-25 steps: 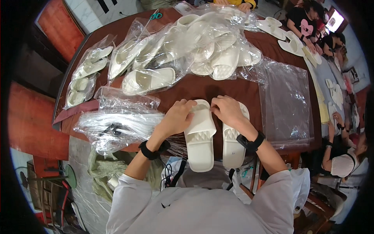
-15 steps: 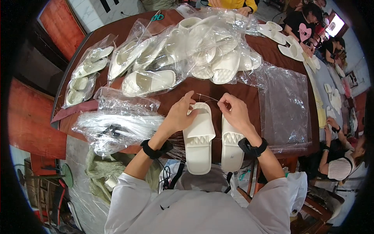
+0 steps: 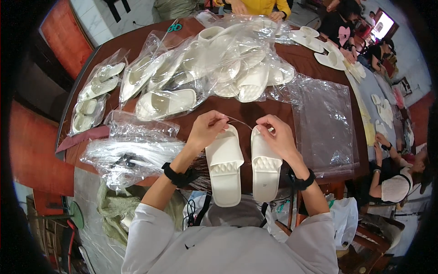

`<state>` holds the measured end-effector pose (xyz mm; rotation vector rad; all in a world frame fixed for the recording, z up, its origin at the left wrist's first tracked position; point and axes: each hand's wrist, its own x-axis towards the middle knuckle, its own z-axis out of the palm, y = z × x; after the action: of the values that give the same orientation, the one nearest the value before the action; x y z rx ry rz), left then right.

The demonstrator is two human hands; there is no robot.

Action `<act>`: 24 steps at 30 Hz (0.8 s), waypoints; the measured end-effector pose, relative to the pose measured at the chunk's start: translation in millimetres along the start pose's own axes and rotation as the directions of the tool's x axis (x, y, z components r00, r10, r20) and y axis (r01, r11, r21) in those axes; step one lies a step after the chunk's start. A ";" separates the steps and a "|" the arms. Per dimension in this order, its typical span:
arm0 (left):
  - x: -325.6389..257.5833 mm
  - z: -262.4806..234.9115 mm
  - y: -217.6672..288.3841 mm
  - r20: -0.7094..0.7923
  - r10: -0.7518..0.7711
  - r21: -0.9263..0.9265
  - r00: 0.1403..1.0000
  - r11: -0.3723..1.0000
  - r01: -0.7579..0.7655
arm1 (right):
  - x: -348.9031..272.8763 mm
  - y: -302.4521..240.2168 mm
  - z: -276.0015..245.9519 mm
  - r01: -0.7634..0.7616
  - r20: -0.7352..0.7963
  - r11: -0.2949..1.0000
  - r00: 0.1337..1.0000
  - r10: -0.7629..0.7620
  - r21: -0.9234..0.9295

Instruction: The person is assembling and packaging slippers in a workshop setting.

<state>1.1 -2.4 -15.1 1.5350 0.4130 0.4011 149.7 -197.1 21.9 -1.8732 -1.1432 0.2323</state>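
Observation:
My left hand [image 3: 207, 131] pinches one end of a thin white plastic tie [image 3: 240, 121]. The tie arches across to my right hand [image 3: 276, 136], whose thumb and fingertips are closed on its other part. Under my hands lie two white slippers side by side, toes away from me: the left slipper [image 3: 225, 187] and the right slipper [image 3: 266, 182]. Both have quilted insoles, and their heels reach past the table's near edge. My left fingers hover by the left slipper's toe, and my right hand covers part of the right slipper's toe.
A see-through bag [image 3: 132, 153] of white plastic strands lies left. Bagged white slippers [image 3: 166, 102] are heaped beyond my hands, near teal scissors [image 3: 174, 28]. Flat plastic bags [image 3: 325, 132] lie right. A person in a yellow top [image 3: 255, 5] is across the brown table; others sit at right.
My left hand has closed on the tie's end, which stood free beside its spread fingers before. My right hand still pinches the tie. The view has shifted slightly.

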 end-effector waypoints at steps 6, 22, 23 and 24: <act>-8.3 -15.2 -5.2 0.062 -0.048 0.095 0.997 0.995 0.042 | -69.6 -43.3 -30.8 -0.183 0.061 0.983 0.981 0.183 -0.007; -3.6 6.6 -10.9 0.142 0.076 0.334 0.987 0.935 -0.120 | -110.1 -13.6 54.7 0.079 -0.049 0.953 0.994 -0.098 -0.293; -1.1 9.6 -10.5 0.131 0.093 0.330 0.987 0.935 -0.132 | -106.5 -11.8 55.2 0.076 -0.039 0.948 0.995 -0.092 -0.308; -2.8 11.1 -8.7 0.114 0.103 0.328 0.988 0.935 -0.135 | -104.3 -11.2 57.8 0.072 -0.023 0.946 0.996 -0.084 -0.316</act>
<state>4.0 -13.4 -23.8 1.9105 0.3252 0.3626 52.6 -242.8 -31.5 -2.0935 -1.2860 -0.0325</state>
